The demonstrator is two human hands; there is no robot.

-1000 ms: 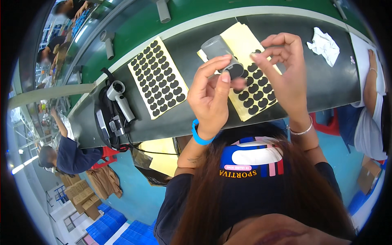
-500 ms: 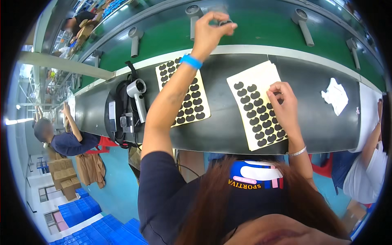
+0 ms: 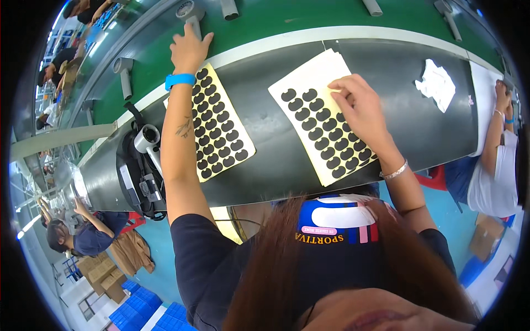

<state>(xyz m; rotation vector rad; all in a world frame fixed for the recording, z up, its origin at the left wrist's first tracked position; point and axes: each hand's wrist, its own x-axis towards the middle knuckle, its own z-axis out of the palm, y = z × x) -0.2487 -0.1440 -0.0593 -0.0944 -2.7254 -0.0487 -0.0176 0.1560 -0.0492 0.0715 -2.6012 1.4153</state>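
Observation:
My left hand, with a blue wristband, reaches over the green surface at the far left. Its fingers are spread, thumb apart, around the lower handle of a grey handheld fan; whether they touch it is unclear. My right hand lies over a pale yellow sheet of black notched stickers, its thumb and fingertips drawn together at the upper part. Anything pinched there is hidden. The sheet's top rows are partly bare. A second sticker sheet lies beneath my left forearm.
Other grey fans stand or lie along the green surface. A black bag and a silver fan sit at the table's left. Crumpled white paper lies right. Other people work at both sides.
My left hand has swung left to another fan and its fingers have spread. My right hand has shifted toward the upper part of the sheet. The whole view has turned and shifted.

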